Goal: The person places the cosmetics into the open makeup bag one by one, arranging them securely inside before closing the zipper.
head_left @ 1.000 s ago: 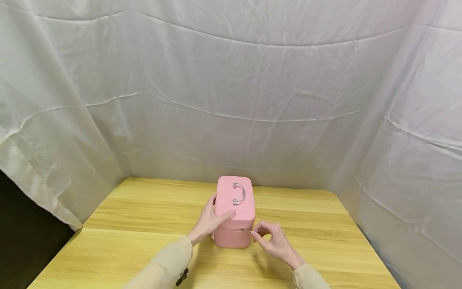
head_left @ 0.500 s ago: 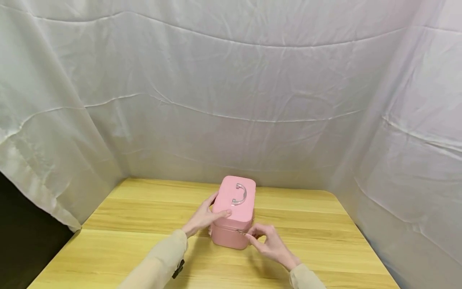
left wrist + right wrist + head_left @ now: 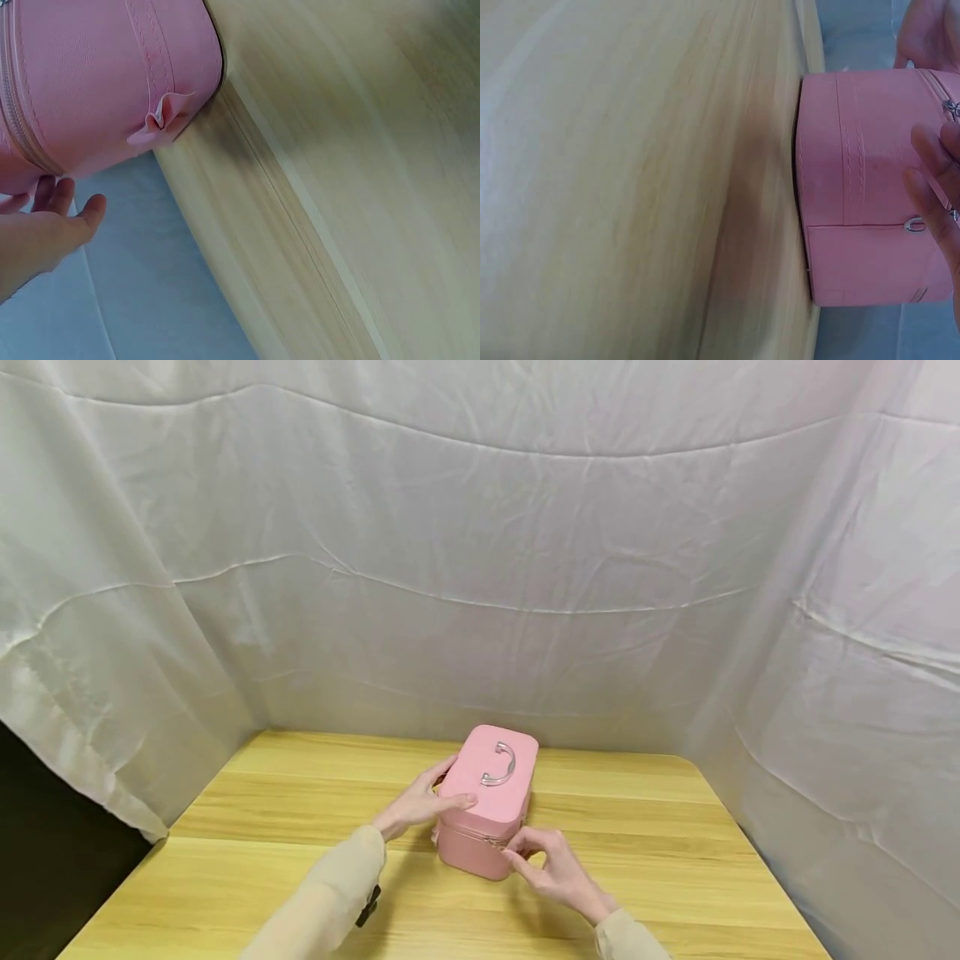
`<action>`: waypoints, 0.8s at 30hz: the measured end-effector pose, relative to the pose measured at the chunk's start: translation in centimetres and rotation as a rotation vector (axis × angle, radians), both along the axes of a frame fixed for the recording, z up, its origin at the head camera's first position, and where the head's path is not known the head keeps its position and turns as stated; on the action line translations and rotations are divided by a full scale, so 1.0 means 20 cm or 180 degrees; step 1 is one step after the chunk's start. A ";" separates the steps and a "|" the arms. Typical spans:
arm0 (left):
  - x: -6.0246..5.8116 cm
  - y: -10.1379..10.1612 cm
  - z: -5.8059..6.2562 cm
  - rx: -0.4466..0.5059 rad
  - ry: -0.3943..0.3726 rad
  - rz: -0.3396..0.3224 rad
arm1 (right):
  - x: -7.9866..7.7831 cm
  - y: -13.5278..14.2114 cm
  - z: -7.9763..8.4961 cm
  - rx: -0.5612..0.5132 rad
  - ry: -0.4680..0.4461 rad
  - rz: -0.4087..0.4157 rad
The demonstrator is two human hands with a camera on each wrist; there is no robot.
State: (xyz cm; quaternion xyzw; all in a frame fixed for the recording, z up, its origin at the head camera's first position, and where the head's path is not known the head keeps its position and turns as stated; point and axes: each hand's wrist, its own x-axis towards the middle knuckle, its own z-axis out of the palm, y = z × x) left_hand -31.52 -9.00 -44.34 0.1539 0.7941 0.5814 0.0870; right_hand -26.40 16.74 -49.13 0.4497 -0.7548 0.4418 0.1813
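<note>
A pink vanity case with a silver handle on its lid stands upright on the table, turned slightly. My left hand holds its left side, thumb on top of the lid and fingers along the far-left side. Near the front right corner, my right hand pinches at the zipper pull between thumb and forefinger; the pull is mostly hidden by the fingertips. A zipper slider shows in the right wrist view, beside a metal ring on the case's side. The zipper runs below the lid.
The case stands on a wooden table with its back edge behind it. Pale grey cloth hangs behind and on both sides. A small fabric tab sticks out from the case's side.
The case has turned clockwise, its far end swinging right. My left hand has shifted slightly left with it, and my right hand has moved left along the front corner.
</note>
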 end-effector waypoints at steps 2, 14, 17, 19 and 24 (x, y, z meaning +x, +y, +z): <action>-0.01 -0.01 0.00 0.0009 0.0008 -0.0026 | 0.00 -0.01 0.00 0.0002 0.0009 0.0021; -0.03 0.00 0.01 -0.0048 0.0103 -0.0089 | 0.04 -0.02 0.04 -0.0016 0.0114 -0.0005; -0.02 0.00 0.01 -0.0057 0.0077 -0.0077 | 0.08 -0.02 0.09 -0.0044 0.0131 0.0034; -0.02 -0.01 0.02 -0.0052 0.0056 -0.0062 | 0.09 -0.01 0.11 -0.0042 0.0112 0.0045; -0.02 -0.01 0.03 -0.0032 0.0047 -0.0099 | 0.04 0.04 0.05 -0.0008 0.0019 -0.0011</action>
